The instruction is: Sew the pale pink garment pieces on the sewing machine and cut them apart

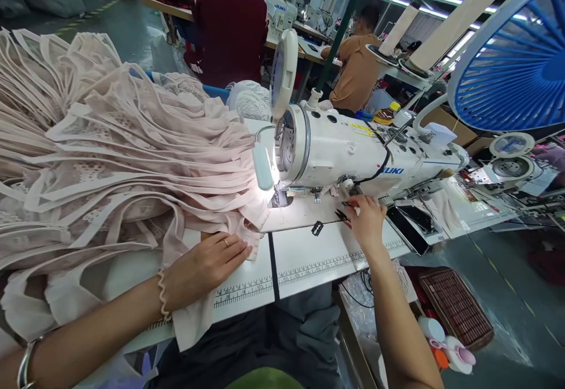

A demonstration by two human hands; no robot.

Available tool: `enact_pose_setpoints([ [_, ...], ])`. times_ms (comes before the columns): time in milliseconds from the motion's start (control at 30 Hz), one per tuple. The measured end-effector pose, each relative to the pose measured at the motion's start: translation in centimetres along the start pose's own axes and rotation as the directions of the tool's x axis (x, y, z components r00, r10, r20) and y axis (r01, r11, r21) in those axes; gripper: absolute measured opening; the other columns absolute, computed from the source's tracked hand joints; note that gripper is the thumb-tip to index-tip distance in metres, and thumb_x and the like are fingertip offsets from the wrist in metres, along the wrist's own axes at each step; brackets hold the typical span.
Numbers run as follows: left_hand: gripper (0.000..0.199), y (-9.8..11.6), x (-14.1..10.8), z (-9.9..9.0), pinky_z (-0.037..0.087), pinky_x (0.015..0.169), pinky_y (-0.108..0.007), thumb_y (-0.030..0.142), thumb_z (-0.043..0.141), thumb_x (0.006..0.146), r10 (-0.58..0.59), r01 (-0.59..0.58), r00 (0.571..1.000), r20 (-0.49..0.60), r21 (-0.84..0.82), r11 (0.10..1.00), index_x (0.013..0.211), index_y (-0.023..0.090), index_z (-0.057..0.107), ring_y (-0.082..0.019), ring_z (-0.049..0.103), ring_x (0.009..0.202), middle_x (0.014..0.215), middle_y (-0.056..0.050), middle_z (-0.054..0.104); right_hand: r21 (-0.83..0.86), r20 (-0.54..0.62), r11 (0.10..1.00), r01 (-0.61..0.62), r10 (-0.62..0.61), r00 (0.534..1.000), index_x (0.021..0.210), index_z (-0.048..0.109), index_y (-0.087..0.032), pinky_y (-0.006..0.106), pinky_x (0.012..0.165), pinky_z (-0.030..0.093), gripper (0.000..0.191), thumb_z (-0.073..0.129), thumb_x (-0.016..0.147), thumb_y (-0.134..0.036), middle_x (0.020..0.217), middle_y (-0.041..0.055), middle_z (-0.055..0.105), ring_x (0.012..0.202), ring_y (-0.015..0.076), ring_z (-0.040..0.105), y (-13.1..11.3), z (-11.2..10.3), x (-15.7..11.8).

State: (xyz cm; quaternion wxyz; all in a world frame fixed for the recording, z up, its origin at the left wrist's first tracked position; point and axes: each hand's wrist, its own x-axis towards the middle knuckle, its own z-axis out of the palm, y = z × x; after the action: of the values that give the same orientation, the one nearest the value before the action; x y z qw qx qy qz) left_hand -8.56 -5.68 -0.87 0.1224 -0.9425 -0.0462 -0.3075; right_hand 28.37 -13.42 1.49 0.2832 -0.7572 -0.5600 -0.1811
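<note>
A large heap of pale pink fabric pieces [176,148] covers the left of the white sewing table [300,271]. My left hand [212,259] lies flat on the fabric's near edge, palm down. The white sewing machine [348,148] stands at the middle, its lamp lighting the needle area. Under the machine arm, my right hand [364,218] has its fingers closed round small black thread snips [343,216], whose tips point left. A black razor blade [316,228] lies on the table between my hands, nearer the right one.
A dark phone [406,230] lies right of my right hand. A blue fan [512,53] and thread cones [399,30] stand at the upper right. Two people sit beyond the machine. A brown basket [457,306] and white bottles [459,353] are at the lower right.
</note>
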Motion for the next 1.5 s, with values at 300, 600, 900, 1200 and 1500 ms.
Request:
enact_pose_setpoints([
  [300, 0.029, -0.1, -0.3, 0.1, 0.052, 0.089, -0.036, -0.002, 0.044, 0.092, -0.006, 0.006, 1.0, 0.015, 0.006, 1.0, 0.109, 0.011, 0.064, -0.021, 0.064, 0.095, 0.101, -0.009, 0.07, 0.415, -0.469, 0.906, 0.089, 0.128, 0.874, 0.082, 0.066, -0.022, 0.032, 0.067, 0.052, 0.016, 0.062, 0.087, -0.037, 0.08, 0.003, 0.065, 0.077, 0.0188, 0.061, -2.3, -3.1, 2.4],
  [600, 0.028, 0.0, 0.1, -0.1, 0.052, 0.085, -0.035, -0.004, 0.048, 0.09, 0.003, -0.003, 1.0, 0.01, 0.01, 1.0, 0.107, 0.009, 0.064, -0.021, 0.064, 0.091, 0.098, -0.01, 0.07, 0.514, -0.508, 0.855, 0.07, 0.237, 0.828, 0.075, 0.056, -0.022, 0.035, 0.069, 0.05, 0.034, 0.074, 0.075, -0.05, 0.074, 0.0, 0.056, 0.068, 0.0166, 0.054, -2.0, -1.7, 4.0],
  [900, 0.027, 0.0, 0.1, -0.1, 0.052, 0.086, -0.034, -0.003, 0.05, 0.089, -0.005, 0.005, 1.0, 0.021, 0.017, 1.0, 0.107, 0.011, 0.065, -0.02, 0.064, 0.093, 0.099, -0.009, 0.069, 0.315, -0.641, 0.945, 0.092, 0.14, 0.755, 0.081, 0.06, -0.024, 0.044, 0.081, 0.05, 0.017, 0.063, 0.088, -0.039, 0.079, 0.0054, 0.059, 0.082, 0.024, 0.059, -4.5, -1.1, 3.2],
  [1200, 0.026, 0.0, 0.2, 0.0, 0.053, 0.084, -0.034, -0.003, 0.05, 0.089, 0.003, -0.004, 1.0, 0.015, 0.03, 1.0, 0.106, 0.009, 0.065, -0.02, 0.064, 0.09, 0.097, -0.009, 0.07, 0.17, -0.447, 0.957, 0.233, -0.136, 0.884, 0.098, 0.064, -0.024, 0.042, 0.078, 0.05, 0.012, 0.054, 0.092, -0.024, 0.091, 0.0081, 0.065, 0.09, 0.0243, 0.06, -4.8, -0.6, -1.0],
  [1500, 0.024, 0.1, 0.4, -0.6, 0.056, 0.086, -0.031, -0.001, 0.048, 0.092, -0.031, 0.03, 0.999, 0.028, 0.037, 0.999, 0.103, 0.009, 0.066, -0.017, 0.066, 0.09, 0.096, -0.008, 0.073, 0.186, 0.23, 0.857, 0.482, -0.514, 0.826, 0.136, 0.051, -0.021, 0.054, 0.104, 0.041, 0.05, 0.057, 0.091, -0.043, 0.129, 0.0124, 0.063, 0.123, 0.0306, 0.056, -3.3, -1.3, -10.4],
])
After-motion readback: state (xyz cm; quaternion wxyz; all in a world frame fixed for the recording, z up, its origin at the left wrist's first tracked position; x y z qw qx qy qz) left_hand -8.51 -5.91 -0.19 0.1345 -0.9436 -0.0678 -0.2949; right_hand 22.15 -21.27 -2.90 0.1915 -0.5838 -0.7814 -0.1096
